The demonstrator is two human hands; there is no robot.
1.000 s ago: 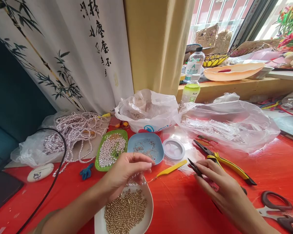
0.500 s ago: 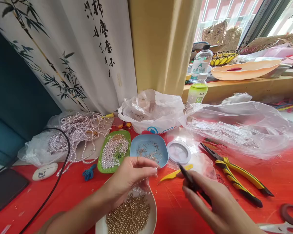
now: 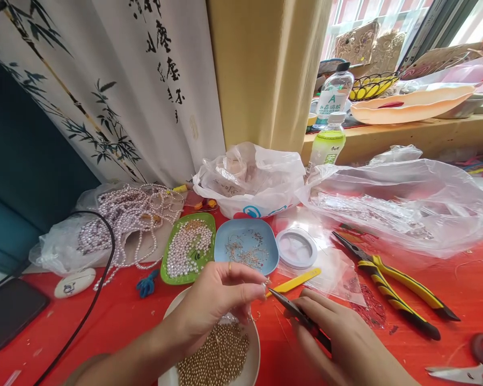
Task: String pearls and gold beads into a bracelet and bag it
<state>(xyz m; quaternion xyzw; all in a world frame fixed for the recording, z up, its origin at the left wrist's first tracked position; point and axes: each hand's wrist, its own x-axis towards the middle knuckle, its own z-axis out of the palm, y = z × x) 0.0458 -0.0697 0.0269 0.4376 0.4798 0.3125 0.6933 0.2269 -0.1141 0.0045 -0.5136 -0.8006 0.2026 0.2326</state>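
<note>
Far left lie pearl strands [image 3: 132, 214], then a green tray [image 3: 188, 247] and a blue dish [image 3: 247, 247]. The left hand [image 3: 215, 297] hovers over the bowl of gold beads [image 3: 215, 356] — its fingertips [image 3: 261, 288] pinched together on something too small to make out. Just beside it, the right hand [image 3: 338, 335] grips dark pliers [image 3: 300, 316], their tip almost at those fingertips; yellow pliers [image 3: 394, 287] lie further right.

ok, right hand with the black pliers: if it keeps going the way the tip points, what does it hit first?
Most likely the left hand's fingertips. The right hand holds the black pliers with the tip aimed up-left, almost at those pinched fingertips above the white dish of gold beads. Depth is unclear; it could pass just in front.
</note>
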